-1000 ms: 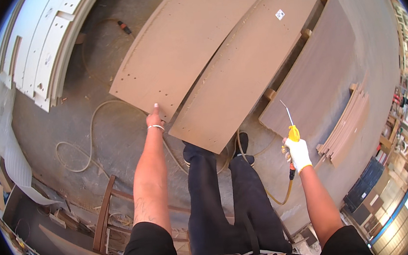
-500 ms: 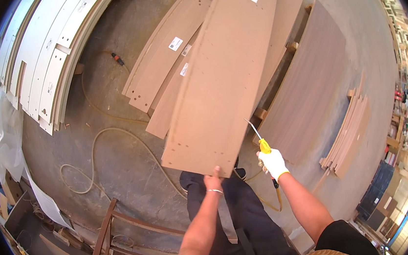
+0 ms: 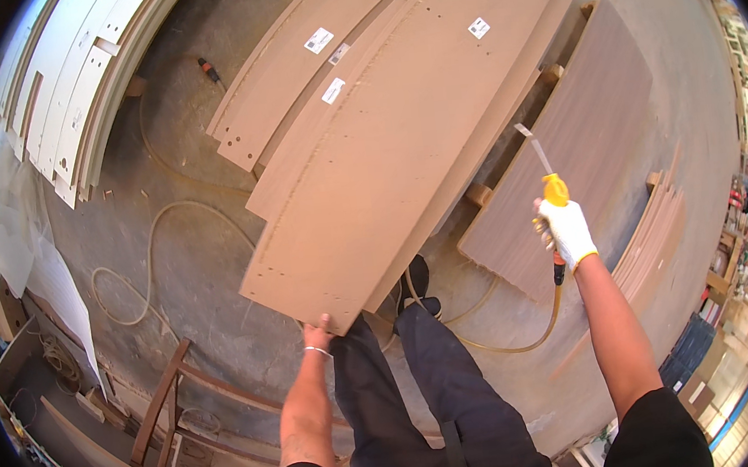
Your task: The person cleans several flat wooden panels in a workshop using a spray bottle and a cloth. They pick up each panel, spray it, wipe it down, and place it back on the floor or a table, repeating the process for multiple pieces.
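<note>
Panel (image 3: 370, 189) in left hand (image 3: 318, 334), blowgun (image 3: 555, 191) in right hand (image 3: 569, 227)

White panels (image 3: 74, 82) stacked upper left; translucent plastic sheeting (image 3: 7, 210) below; brown frame (image 3: 161, 402) lower left

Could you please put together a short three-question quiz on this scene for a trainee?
1. What colour is the visible body of the air gun in the right hand?
a) blue
b) yellow
c) green

2. True or false: the left hand has its thumb on the near end of the top board.

3. Fill in the missing word: the stacked white panels are toward the upper ____ of the picture.

Key: 1. b, yellow. 2. True. 3. left.
</note>
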`<state>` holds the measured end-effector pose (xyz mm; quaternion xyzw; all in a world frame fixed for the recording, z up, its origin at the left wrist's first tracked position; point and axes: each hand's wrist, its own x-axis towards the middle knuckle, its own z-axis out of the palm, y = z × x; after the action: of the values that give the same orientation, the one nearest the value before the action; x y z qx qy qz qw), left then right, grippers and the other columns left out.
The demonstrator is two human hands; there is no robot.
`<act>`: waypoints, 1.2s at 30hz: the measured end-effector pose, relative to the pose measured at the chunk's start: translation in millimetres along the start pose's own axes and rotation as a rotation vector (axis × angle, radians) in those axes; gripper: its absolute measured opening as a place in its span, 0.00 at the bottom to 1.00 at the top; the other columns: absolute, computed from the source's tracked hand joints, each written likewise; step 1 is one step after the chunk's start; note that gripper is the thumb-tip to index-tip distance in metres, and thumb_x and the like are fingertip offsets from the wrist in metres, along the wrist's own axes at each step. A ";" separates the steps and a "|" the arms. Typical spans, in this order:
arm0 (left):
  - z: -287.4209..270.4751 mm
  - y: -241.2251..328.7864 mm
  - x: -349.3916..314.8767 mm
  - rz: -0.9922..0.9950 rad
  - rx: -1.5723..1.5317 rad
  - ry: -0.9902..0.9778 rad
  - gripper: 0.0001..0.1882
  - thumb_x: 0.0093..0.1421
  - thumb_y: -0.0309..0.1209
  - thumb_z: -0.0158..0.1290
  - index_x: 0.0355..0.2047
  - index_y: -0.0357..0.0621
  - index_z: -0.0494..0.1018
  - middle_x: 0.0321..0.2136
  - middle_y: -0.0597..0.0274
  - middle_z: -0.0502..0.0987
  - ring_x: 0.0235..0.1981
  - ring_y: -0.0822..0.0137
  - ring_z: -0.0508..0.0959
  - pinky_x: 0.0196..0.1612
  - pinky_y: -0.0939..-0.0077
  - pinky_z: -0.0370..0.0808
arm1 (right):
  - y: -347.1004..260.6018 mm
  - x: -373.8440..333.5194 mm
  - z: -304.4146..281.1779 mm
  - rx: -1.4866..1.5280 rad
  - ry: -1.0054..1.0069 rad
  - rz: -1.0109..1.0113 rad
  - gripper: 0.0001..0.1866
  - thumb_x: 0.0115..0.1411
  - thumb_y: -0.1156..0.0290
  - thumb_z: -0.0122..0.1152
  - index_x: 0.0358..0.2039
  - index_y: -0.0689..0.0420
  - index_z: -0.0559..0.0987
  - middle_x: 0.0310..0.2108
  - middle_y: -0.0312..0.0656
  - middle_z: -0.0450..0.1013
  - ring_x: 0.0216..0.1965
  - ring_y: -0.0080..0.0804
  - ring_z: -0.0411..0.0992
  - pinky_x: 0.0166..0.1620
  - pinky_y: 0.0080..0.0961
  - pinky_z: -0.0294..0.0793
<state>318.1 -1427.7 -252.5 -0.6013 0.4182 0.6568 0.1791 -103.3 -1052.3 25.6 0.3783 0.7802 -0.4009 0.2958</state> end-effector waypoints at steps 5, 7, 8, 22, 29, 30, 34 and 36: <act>-44.8 39.3 25.6 -0.039 0.146 0.332 0.29 0.63 0.45 0.62 0.57 0.41 0.68 0.45 0.55 0.80 0.37 0.61 0.82 0.27 0.71 0.76 | 22.1 -7.9 43.5 -0.168 -0.189 0.030 0.14 0.58 0.60 0.69 0.27 0.57 0.78 0.17 0.36 0.73 0.14 0.22 0.68 0.18 0.24 0.65; -53.0 44.9 16.8 -0.004 0.128 0.255 0.31 0.62 0.46 0.63 0.58 0.42 0.68 0.46 0.55 0.79 0.39 0.60 0.82 0.29 0.68 0.77 | 28.6 -7.6 52.5 -0.024 -0.020 0.002 0.14 0.58 0.61 0.69 0.26 0.58 0.78 0.17 0.35 0.72 0.14 0.22 0.67 0.17 0.24 0.64; -57.1 45.0 8.1 -0.038 0.151 0.262 0.32 0.61 0.47 0.64 0.58 0.43 0.68 0.47 0.56 0.79 0.40 0.59 0.81 0.30 0.66 0.77 | 29.8 -6.7 52.8 0.057 0.050 0.006 0.13 0.58 0.62 0.70 0.26 0.58 0.78 0.17 0.35 0.72 0.14 0.22 0.67 0.17 0.23 0.64; 66.1 -14.7 -93.7 0.052 -0.079 -0.054 0.22 0.60 0.30 0.65 0.51 0.33 0.72 0.42 0.53 0.80 0.37 0.58 0.83 0.38 0.59 0.84 | 14.4 -0.8 36.3 0.080 0.120 0.016 0.12 0.62 0.64 0.66 0.27 0.55 0.73 0.16 0.34 0.68 0.11 0.19 0.63 0.14 0.20 0.58; 129.1 -20.0 -55.2 -0.006 0.015 0.075 0.12 0.61 0.29 0.61 0.40 0.33 0.76 0.32 0.57 0.81 0.29 0.66 0.80 0.33 0.70 0.77 | 43.9 -40.2 93.8 -0.052 -0.110 0.096 0.11 0.63 0.64 0.65 0.31 0.55 0.75 0.17 0.33 0.68 0.12 0.19 0.63 0.16 0.21 0.61; 131.4 -18.9 -52.5 -0.142 -0.024 0.156 0.10 0.61 0.28 0.60 0.38 0.33 0.75 0.30 0.57 0.81 0.28 0.66 0.80 0.32 0.70 0.77 | 46.7 -42.4 95.7 -0.079 -0.124 0.095 0.11 0.63 0.63 0.65 0.31 0.56 0.75 0.18 0.33 0.69 0.12 0.19 0.63 0.16 0.21 0.61; 117.4 14.1 -46.1 0.088 0.358 0.515 0.20 0.58 0.28 0.60 0.48 0.31 0.69 0.45 0.40 0.76 0.47 0.46 0.77 0.51 0.57 0.73 | 60.7 -39.1 97.9 -0.111 -0.175 0.138 0.12 0.62 0.62 0.65 0.29 0.57 0.77 0.17 0.35 0.69 0.13 0.21 0.65 0.17 0.25 0.64; 101.9 46.0 -42.1 0.229 0.511 0.528 0.29 0.57 0.29 0.63 0.55 0.30 0.66 0.55 0.36 0.71 0.57 0.42 0.71 0.61 0.56 0.67 | 75.7 -38.4 103.9 -0.426 -0.239 0.050 0.15 0.60 0.59 0.66 0.29 0.58 0.79 0.18 0.40 0.73 0.15 0.29 0.69 0.22 0.30 0.69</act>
<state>227.8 -1365.4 -205.0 -0.6350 0.6648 0.3696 0.1347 -3.6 -1124.4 -27.8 0.2764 0.7971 -0.2619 0.4687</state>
